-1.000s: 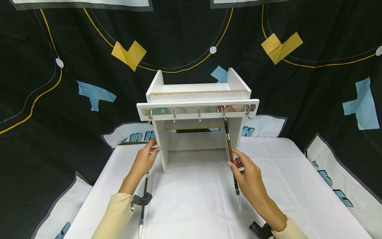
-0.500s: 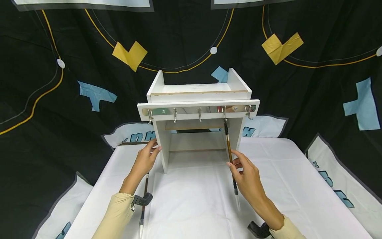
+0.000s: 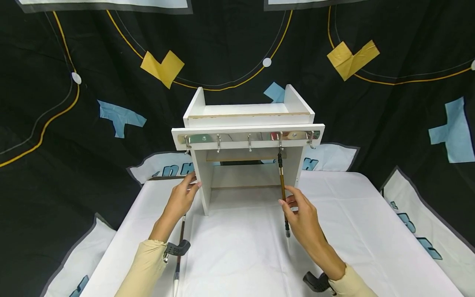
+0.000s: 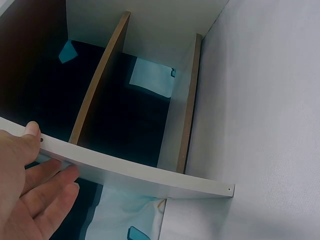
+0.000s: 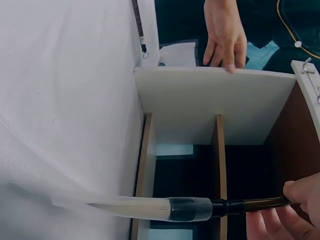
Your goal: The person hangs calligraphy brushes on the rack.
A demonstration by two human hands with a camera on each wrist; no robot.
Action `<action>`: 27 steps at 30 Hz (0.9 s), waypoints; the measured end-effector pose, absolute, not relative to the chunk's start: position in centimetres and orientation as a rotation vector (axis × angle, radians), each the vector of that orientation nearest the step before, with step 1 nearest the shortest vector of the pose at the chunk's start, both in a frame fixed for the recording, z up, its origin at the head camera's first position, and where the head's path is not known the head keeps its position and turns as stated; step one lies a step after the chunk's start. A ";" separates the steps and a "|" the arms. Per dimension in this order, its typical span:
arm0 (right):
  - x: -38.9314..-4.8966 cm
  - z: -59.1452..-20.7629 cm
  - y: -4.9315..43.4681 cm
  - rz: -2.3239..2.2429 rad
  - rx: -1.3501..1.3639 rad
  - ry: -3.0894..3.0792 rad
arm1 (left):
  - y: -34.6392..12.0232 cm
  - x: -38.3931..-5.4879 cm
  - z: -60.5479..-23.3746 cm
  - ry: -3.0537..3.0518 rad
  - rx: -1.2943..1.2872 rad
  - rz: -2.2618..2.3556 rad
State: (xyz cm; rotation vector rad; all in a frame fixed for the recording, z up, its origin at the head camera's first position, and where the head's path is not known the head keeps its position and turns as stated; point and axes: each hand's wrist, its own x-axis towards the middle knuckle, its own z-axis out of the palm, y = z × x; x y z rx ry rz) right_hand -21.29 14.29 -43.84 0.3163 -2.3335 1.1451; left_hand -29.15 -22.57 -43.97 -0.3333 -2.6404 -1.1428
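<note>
A calligraphy brush point(image 3: 282, 177) with a brown handle and a clear cap over its pale bristles point(image 5: 135, 207) hangs tip down from a hook point(image 3: 281, 143). My right hand point(image 3: 304, 216) pinches its handle between thumb and fingers. The hook belongs to a metal strip on the front rail point(image 3: 231, 144) of a white shelf unit point(image 3: 202, 181). With the thumb on the front edge and the fingers on the outer side, my left hand point(image 4: 30, 185) holds the unit's left side panel point(image 4: 145, 172).
A second brush point(image 3: 182, 229) lies on the white-covered table point(image 3: 237, 255), partly hidden by my left forearm and wrist strap. Other hooks point(image 3: 249, 143) along the strip carry nothing. Behind the unit hangs a black cloth point(image 3: 230, 45) with tape pieces.
My right hand and the lower end of the brush have shifted left, so the brush hangs nearer to vertical. The left hand stays in place on the side panel.
</note>
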 end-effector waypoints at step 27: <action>-24.5 -45.6 13.4 1.197 0.340 -2.272 | -22.5 -29.1 -44.0 -2.639 -0.326 -1.158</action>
